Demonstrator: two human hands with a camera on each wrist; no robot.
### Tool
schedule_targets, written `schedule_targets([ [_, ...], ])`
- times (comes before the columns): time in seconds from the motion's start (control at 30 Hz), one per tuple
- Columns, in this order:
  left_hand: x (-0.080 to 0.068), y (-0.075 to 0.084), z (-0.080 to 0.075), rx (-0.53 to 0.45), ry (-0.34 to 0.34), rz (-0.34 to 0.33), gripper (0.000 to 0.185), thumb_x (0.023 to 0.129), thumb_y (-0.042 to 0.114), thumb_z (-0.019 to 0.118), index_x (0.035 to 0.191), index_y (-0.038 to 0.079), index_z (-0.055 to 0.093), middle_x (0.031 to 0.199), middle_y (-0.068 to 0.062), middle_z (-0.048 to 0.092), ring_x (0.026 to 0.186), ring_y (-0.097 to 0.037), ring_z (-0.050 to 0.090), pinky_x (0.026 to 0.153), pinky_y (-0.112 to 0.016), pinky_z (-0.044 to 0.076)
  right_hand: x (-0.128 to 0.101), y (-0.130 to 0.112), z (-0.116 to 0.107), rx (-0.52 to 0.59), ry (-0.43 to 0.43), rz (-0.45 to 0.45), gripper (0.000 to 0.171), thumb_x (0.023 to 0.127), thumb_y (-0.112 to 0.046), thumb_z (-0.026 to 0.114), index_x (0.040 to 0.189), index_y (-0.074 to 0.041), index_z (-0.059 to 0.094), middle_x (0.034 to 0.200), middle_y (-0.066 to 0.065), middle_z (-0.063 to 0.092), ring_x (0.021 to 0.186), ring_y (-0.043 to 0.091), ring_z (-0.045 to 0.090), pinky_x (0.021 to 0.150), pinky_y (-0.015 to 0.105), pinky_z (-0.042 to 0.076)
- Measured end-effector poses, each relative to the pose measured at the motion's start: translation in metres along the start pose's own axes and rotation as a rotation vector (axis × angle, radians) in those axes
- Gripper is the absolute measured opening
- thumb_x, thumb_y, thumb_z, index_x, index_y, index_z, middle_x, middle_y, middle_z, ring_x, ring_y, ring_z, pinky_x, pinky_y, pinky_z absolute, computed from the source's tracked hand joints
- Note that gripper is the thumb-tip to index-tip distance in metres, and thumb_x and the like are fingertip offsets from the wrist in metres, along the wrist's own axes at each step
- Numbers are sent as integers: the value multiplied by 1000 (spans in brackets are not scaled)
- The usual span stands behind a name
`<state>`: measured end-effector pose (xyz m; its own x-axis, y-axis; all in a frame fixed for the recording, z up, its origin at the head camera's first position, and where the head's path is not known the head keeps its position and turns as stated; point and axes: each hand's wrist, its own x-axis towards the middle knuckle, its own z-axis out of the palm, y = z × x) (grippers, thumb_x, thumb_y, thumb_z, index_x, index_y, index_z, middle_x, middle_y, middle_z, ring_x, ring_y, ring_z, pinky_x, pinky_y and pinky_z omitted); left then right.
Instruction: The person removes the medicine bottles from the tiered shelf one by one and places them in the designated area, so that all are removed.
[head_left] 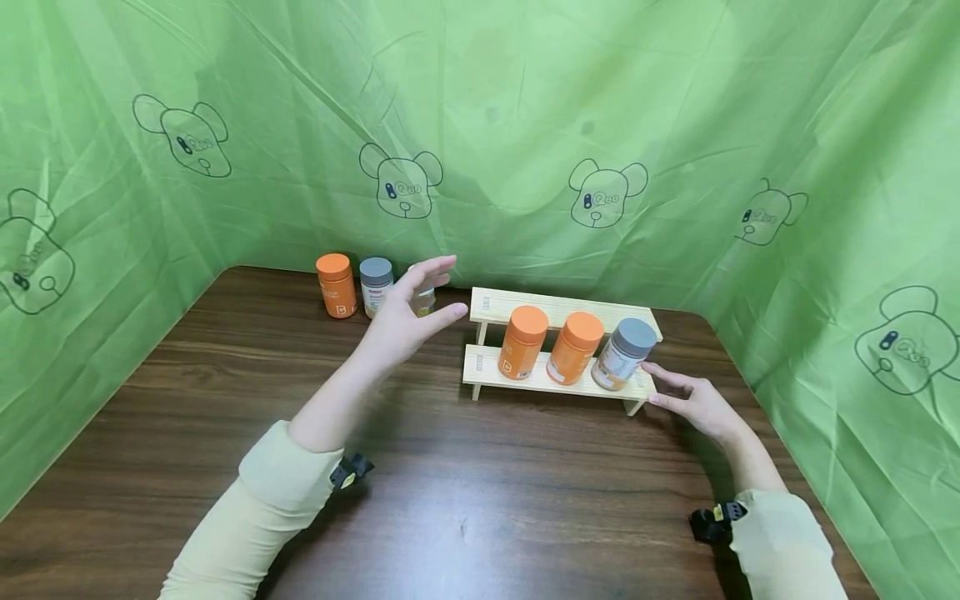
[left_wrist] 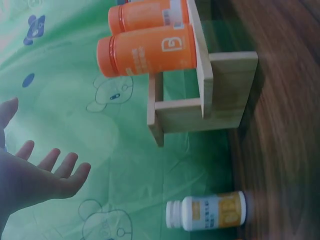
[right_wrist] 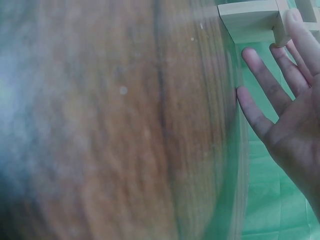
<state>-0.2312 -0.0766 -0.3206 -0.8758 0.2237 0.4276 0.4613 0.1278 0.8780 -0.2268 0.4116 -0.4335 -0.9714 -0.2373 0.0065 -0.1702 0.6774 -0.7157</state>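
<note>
**3 jars (head_left: 573,348) on the rack (head_left: 555,307), 3 more to its left**

The rack's lower front tier bears its jars in a row. The other jars (head_left: 376,286) stand on the table (head_left: 465,500), before the curtain (head_left: 510,108). Left hand (head_left: 405,318): left of the rack. Right hand (head_left: 693,404): at its right end.

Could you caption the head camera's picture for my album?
Three jars stand on the lower tier of a wooden rack, between a person's left hand and right hand.

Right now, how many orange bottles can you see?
3. One orange bottle stands at the back left of the table; a second bottle and a third bottle stand side by side on the lower tier of the rack. None seems hidden.
</note>
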Motion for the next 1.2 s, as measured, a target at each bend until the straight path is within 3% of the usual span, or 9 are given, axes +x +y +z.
schedule_targets([
  [0.33, -7, 17, 28, -34, -40, -25, 60, 85, 10, 69, 139, 7, 43, 142, -12, 45, 130, -31, 42, 105, -50, 35, 1, -1, 0, -5, -8, -10, 57, 88, -32, 67, 141, -26, 46, 145, 7, 43, 135, 36, 33, 107, 57, 26],
  [0.43, -7, 9, 36, -30, -54, -29, 60, 85, 11, 70, 139, 9, 44, 142, -13, 45, 130, -33, 42, 105, -52, 35, 1, -2, 0, -3, -12, -10, 57, 88, -31, 66, 141, -27, 45, 145, 7, 43, 135, 35, 32, 107, 57, 27],
  [0.7, 4, -38, 57, -22, -75, -22, 61, 84, 21, 73, 139, 20, 46, 142, -1, 47, 128, -24, 46, 104, -47, 38, 0, -3, -1, 2, -10, -1, 58, 88, -32, 67, 141, -27, 45, 145, 7, 42, 135, 36, 32, 107, 59, 25],
  [0.93, 7, -52, 71, -37, -115, -24, 62, 83, 25, 74, 138, 16, 47, 138, -7, 51, 123, -28, 50, 102, -51, 39, 0, -2, 0, -1, -10, 3, 58, 88, -33, 67, 141, -27, 45, 145, 8, 42, 135, 36, 31, 106, 59, 26],
  [1.2, 9, -56, 84, -52, -148, -65, 59, 83, 24, 74, 136, 18, 48, 134, 0, 54, 119, -21, 53, 98, -50, 42, 0, -1, 0, 3, -6, 0, 58, 88, -32, 67, 141, -25, 46, 145, 8, 42, 135, 36, 31, 107, 58, 25],
])
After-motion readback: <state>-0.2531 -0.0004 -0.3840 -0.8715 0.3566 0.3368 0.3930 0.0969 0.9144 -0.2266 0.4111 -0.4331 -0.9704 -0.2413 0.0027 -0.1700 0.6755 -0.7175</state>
